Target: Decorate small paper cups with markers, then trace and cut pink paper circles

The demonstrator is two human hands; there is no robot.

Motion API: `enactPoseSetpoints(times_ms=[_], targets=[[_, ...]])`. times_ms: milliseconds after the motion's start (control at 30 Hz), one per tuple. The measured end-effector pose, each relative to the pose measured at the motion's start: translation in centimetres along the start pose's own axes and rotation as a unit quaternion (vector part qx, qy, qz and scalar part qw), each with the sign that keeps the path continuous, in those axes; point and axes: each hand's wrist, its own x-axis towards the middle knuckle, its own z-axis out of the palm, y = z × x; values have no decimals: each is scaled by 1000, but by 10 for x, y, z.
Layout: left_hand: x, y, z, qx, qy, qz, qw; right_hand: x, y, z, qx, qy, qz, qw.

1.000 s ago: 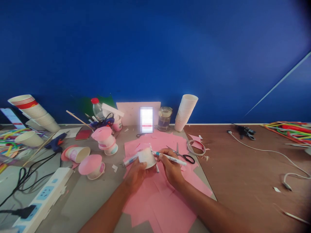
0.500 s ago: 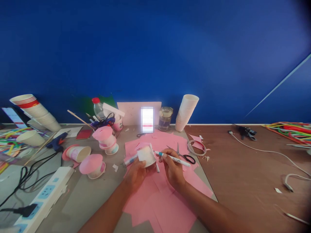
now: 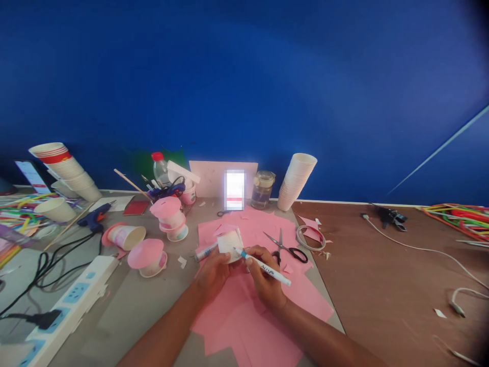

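My left hand [image 3: 217, 271] is closed around a white paper cup [image 3: 229, 243], thumb on its near side. Between the fingers of my right hand [image 3: 265, 278] is a white acrylic marker [image 3: 269, 268] with a blue end, whose tip points at the cup and appears to touch it or nearly so. Pink paper sheets [image 3: 244, 321] lie under both hands. Another marker [image 3: 206, 252] rests just left of the cup. Open scissors [image 3: 284, 246] with black handles lie on the pink paper beyond my right hand.
Pink-topped paper cups [image 3: 147, 257] stand at left, near a glue gun [image 3: 93, 218] and a white power strip [image 3: 71, 311] with black cables. A bright phone [image 3: 234, 189], a glass jar [image 3: 263, 189] and stacked cups [image 3: 298, 181] stand by the blue wall. A tape roll [image 3: 310, 238] lies right.
My right hand has brought the marker left and down, its tip now at the cup's side. The scissors are more exposed. The whole view has shifted slightly.
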Motion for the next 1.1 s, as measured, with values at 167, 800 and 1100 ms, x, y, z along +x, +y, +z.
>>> enactPoseSetpoints(times_ms=[167, 800, 1100], targets=[[0, -1, -2, 13, 1, 7, 1000, -2, 4, 0, -9, 1, 1, 1000], [2, -2, 0, 26, 20, 7, 999, 5, 4, -3, 2, -43, -75, 996], [2, -3, -1, 20, 14, 10, 1000, 7, 4, -5, 15, -32, -43, 998]])
